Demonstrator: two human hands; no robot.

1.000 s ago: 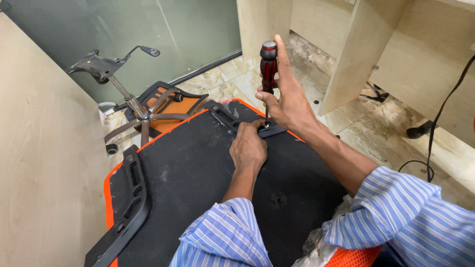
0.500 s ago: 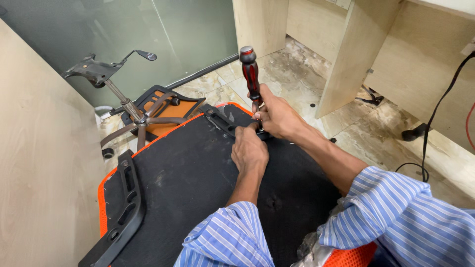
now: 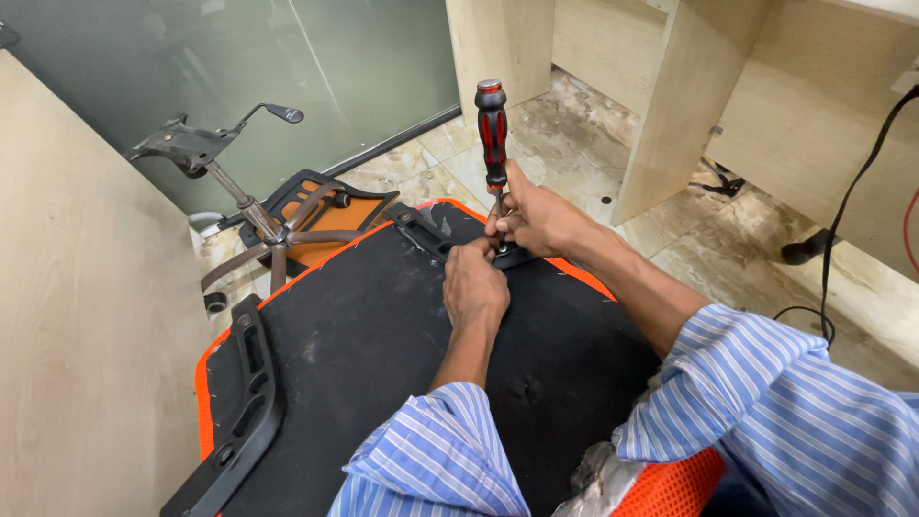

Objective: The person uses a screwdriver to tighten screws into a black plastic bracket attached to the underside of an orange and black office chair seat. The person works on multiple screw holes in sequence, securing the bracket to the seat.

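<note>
Right hand (image 3: 536,218): fingers wrapped round the shank of a screwdriver (image 3: 493,144), just below the handle; grip closed on the tool.
Left hand (image 3: 475,287): fist-like, fingers curled down at the screwdriver tip; it pinches something small there, but what exactly cannot be told. Grip closed.
Screwdriver: red-and-black handle, upright, long axis near vertical, tip down between the two hands.
Bracket (image 3: 517,257): black plastic armrest mount at the far edge of the seat; tip of the screwdriver meets it. Fastener itself hidden by the fingers.
Key relation: bracket lies directly under the right hand, along the tool's axis; the left hand touches it from the near side. Both hands are at the spot; the right one is above, the left one level with it.
Seat underside (image 3: 364,354): black fabric panel with orange mesh edging, lying flat, upside down, across the person's lap area; dusty marks on it.
Second bracket (image 3: 239,402): long black slotted piece along the seat's near-left edge, well apart from the hands.
Third bracket (image 3: 421,228): black, far edge, just left of the hands.
Chair base (image 3: 258,230): gas-lift column and tilt mechanism, standing on the floor far left, behind the seat.
Floor (image 3: 728,249): marbled tiles, a black cable (image 3: 842,239) running across at right.
Room: pale wooden panels (image 3: 86,316) at left and far right, frosted glass partition (image 3: 287,67) at far left.
Sleeves (image 3: 766,402): blue-and-white striped shirt on both arms.
</note>
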